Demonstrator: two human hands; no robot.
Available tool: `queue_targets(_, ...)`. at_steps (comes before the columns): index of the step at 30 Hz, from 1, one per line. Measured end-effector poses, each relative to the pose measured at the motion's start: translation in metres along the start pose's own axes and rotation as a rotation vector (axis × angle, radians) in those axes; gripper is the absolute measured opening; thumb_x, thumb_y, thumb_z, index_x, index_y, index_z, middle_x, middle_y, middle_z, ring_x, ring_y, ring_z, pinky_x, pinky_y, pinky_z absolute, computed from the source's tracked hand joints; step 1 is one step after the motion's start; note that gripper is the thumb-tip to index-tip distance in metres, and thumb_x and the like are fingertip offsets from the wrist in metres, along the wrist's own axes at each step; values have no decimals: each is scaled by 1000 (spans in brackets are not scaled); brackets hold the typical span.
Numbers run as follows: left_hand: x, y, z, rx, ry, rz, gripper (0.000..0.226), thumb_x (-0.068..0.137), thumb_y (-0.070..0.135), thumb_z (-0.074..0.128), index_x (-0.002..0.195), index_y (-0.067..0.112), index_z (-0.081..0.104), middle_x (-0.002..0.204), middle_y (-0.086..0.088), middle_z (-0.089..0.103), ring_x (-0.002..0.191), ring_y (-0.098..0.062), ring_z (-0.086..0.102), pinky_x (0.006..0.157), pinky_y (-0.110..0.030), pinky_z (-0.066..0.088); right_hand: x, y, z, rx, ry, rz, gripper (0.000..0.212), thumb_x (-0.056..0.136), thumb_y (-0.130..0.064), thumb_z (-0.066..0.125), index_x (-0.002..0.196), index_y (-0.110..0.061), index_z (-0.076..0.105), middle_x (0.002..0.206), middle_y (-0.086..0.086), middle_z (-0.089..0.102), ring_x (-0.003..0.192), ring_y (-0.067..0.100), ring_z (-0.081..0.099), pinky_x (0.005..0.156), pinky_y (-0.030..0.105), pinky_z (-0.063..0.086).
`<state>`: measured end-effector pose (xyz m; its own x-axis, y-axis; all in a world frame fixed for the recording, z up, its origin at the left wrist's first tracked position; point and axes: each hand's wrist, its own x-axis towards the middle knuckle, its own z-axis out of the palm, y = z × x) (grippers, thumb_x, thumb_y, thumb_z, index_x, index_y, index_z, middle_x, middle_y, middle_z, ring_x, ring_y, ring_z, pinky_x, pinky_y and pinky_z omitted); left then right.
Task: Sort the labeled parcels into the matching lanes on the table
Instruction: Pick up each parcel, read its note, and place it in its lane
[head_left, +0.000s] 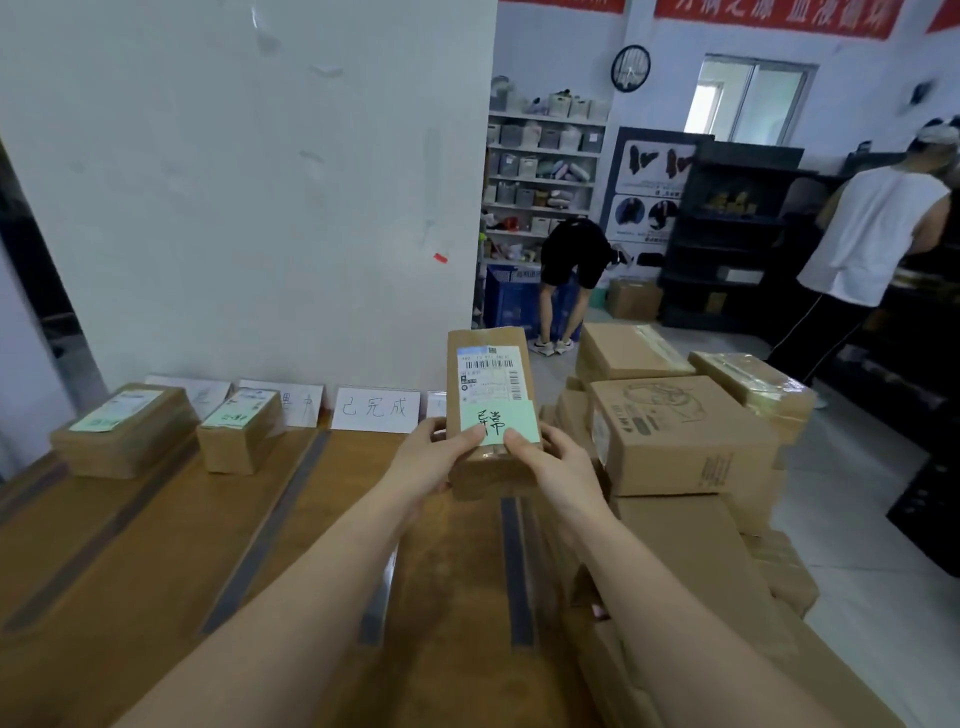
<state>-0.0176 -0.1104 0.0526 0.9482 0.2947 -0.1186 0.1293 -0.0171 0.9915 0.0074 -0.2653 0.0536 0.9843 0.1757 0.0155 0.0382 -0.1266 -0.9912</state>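
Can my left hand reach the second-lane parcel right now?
Probably not yet: the left hand grips the held parcel with the right hand. Otherwise the way to the second-lane parcel looks free.

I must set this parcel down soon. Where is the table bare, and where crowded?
Free: the lane below the 已完成 sign, right of the long tape strip, though the left forearm crosses it; also the wood in front of the left parcel and the second parcel. Crowded: the cardboard boxes right of the table.
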Motion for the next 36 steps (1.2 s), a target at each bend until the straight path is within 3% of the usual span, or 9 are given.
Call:
queue_targets(3, 25, -16, -7, 28, -18, -30, 40, 89, 37, 67, 125, 21, 56, 119, 7, 66, 105, -14, 64, 78, -31, 56, 15, 11, 13, -14, 68, 46, 59, 89, -29, 71, 141, -20, 44, 131, 0, 60, 106, 10, 57, 70, 15, 47)
queue_targets(6, 48, -29, -8, 72, -34, -68, 43, 90, 38, 64, 130, 23, 58, 120, 7, 67, 107, -16, 65, 94, -43, 54, 35, 21, 21, -55, 85, 98, 53, 89, -29, 71, 134, -21, 45, 130, 0, 60, 103, 9, 57, 69, 15, 47)
queue_targets(13, 99, -48, 1, 73, 3, -154, 38, 96, 33, 58, 130, 17, 57, 120, 0, 68, 99, -18, 67, 82, -35, 57, 97, 49, 29, -105, 54, 169, 30, 92, -25, 69, 117, -28, 52, 127, -1, 63, 108, 14, 60, 86, 31, 57)
queue_targets(17, 127, -60, 6, 146, 37, -169, 33, 97, 31, 56, 127, 17, 59, 122, -1, 67, 92, -15, 66, 71, -28, 56, 128, 66, 34, -121, 23, 228, 36, 94, -24, 65, 129, -24, 55, 126, 0, 65, 101, 12, 63, 76, 26, 58)
queue_targets(21, 150, -70, 9, 239, 65, -177, 36, 96, 31, 57, 130, 19, 56, 125, 1, 65, 104, -20, 65, 82, -34, 56, 149, 79, 38, -162, 33, 257, 44, 95, -20, 64, 136, -20, 47, 132, 3, 60, 107, 13, 60, 72, 23, 57)
queue_targets(24, 167, -74, 10, 279, 55, -201, 37, 97, 28, 56, 133, 20, 53, 128, 1, 64, 108, -21, 64, 87, -36, 56, 164, 87, 44, -163, 49, 323, 37, 96, -19, 63, 128, -20, 45, 130, 6, 61, 95, 10, 57, 61, 18, 52)
queue_targets(28, 188, -82, 12, 315, 17, -234, 34, 99, 22, 53, 133, 18, 51, 131, -1, 61, 114, -19, 61, 70, -23, 54, 184, 101, 50, -221, 59, 375, 41, 96, -19, 61, 133, -17, 43, 132, 7, 59, 96, 11, 57, 57, 16, 49)
queue_targets(32, 208, -91, 11, 329, 10, -268, 35, 100, 21, 51, 135, 17, 49, 134, -2, 60, 118, -20, 59, 78, -25, 54, 203, 112, 58, -291, 73, 413, 42, 97, -20, 60, 135, -16, 44, 132, 7, 59, 114, 21, 61, 57, 16, 48)
queue_targets(36, 230, -99, 8, 361, -15, -295, 38, 100, 23, 51, 137, 18, 48, 135, -2, 59, 120, -22, 58, 89, -30, 53, 220, 123, 67, -344, 90, 424, 40, 97, -22, 60, 135, -15, 46, 130, 7, 61, 113, 20, 62, 60, 16, 49)
